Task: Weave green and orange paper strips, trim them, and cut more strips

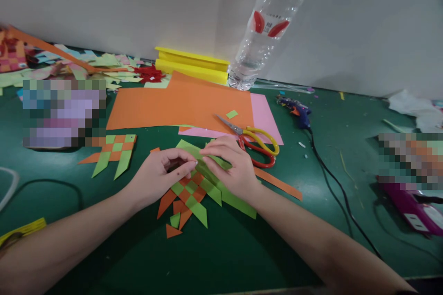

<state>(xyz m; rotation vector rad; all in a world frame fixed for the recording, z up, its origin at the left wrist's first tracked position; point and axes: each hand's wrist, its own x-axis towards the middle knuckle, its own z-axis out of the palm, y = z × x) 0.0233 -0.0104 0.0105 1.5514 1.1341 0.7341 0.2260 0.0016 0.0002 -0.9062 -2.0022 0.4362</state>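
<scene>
A woven orange and green paper piece (191, 187) with pointed strip ends lies on the green table under my hands. My left hand (162, 173) is closed above its upper left part, thumb and index finger pinched. A tiny whitish speck shows at those fingertips, too small to name. Close by, my right hand (231, 166) is open, its thumb and fingers slightly apart and pointing at the left fingertips. Beneath the right hand lies a green paper strip (238, 200). Small orange and green paper scraps (174, 230) lie just below the woven piece.
Scissors (247, 136) lie on orange paper (148, 106) and pink paper (266, 115) behind my hands. Another woven piece (116, 150) and a phone (64, 115) are left. A glue gun (296, 109) with a cord lies right. A bottle (258, 50) leans against the wall.
</scene>
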